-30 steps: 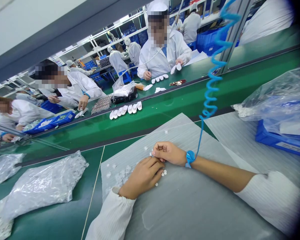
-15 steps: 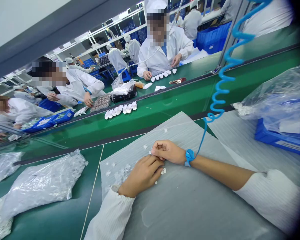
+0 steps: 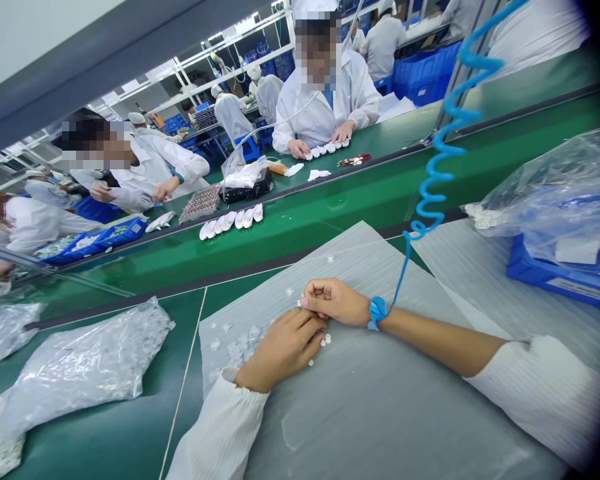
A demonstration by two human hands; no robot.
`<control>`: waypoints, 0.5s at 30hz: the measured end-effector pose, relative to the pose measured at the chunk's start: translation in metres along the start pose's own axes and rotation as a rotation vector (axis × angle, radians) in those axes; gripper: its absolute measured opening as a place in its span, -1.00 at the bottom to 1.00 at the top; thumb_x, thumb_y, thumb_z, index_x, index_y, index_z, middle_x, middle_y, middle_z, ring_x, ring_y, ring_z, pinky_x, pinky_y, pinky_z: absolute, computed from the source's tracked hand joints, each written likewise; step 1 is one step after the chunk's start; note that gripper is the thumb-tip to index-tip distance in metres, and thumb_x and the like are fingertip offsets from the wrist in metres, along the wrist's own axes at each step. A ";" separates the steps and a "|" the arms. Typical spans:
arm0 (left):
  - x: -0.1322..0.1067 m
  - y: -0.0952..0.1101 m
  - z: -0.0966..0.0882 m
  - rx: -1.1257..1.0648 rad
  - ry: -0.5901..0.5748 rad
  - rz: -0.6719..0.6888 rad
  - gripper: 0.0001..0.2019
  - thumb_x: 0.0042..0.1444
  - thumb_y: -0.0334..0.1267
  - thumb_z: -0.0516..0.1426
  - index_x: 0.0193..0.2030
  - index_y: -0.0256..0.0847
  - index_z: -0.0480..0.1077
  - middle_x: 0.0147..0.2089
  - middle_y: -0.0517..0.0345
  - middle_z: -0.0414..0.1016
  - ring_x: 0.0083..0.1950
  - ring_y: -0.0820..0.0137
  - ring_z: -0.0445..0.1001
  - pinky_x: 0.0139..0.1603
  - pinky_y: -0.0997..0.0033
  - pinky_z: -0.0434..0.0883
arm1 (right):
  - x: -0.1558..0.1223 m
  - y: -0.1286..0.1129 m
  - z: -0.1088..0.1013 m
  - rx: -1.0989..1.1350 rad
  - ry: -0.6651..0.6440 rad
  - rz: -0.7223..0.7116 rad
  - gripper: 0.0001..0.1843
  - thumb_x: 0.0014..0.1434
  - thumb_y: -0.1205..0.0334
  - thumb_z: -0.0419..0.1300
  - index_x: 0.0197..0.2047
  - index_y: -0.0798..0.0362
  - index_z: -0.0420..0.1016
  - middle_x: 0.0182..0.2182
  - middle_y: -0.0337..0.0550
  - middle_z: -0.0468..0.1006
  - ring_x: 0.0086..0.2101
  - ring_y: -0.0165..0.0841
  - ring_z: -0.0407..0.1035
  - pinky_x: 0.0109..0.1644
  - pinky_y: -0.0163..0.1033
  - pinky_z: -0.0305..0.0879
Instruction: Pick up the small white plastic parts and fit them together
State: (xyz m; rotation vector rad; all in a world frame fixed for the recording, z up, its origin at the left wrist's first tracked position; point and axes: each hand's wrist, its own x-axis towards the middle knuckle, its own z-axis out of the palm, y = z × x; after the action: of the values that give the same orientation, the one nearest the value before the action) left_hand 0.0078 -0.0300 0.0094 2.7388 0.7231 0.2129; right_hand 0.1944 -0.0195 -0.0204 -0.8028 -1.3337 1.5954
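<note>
Right now the right hand (image 3: 334, 301) is clenched, its grip curled tight just over the left hand (image 3: 280, 348), and whether it pinches a disc I can't tell! The left grip lies closed too, holding nothing visible. Tiny translucent discs (image 3: 325, 340) scatter around both hands on a grey foam sheet (image 3: 380, 413), on the green desk (image 3: 105, 320), a bulging plastic bag (image 3: 75, 360) just beside.

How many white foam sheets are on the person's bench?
2. One foam sheet lies under the left hand and right hand; the other foam sheet lies to its right, under a blue crate. More could be hidden beneath them.
</note>
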 end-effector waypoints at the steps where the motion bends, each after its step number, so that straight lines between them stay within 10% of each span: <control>1: 0.000 0.000 0.000 0.002 -0.001 0.000 -0.82 0.36 -0.26 0.02 -0.01 -0.18 0.39 -0.02 0.04 0.52 0.02 0.22 0.47 0.04 0.15 0.46 | 0.000 0.000 0.000 -0.001 -0.001 -0.001 -0.59 0.13 -0.10 0.32 -0.38 0.07 0.36 -0.60 -0.39 0.32 -0.55 -0.50 0.18 -0.46 -0.33 0.09; 15: 0.001 0.002 -0.002 0.026 0.003 0.012 -0.82 0.36 -0.26 0.02 0.00 -0.18 0.39 -0.03 0.04 0.52 -0.02 0.21 0.48 -0.01 0.15 0.47 | -0.001 0.001 0.001 0.001 0.000 -0.001 -0.56 0.12 -0.15 0.31 -0.37 0.06 0.34 -0.57 -0.38 0.34 -0.55 -0.50 0.20 -0.48 -0.34 0.12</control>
State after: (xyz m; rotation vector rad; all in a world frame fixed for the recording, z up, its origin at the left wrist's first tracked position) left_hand 0.0090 -0.0305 0.0117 2.7686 0.7154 0.2117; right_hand 0.1934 -0.0208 -0.0216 -0.8013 -1.3327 1.5949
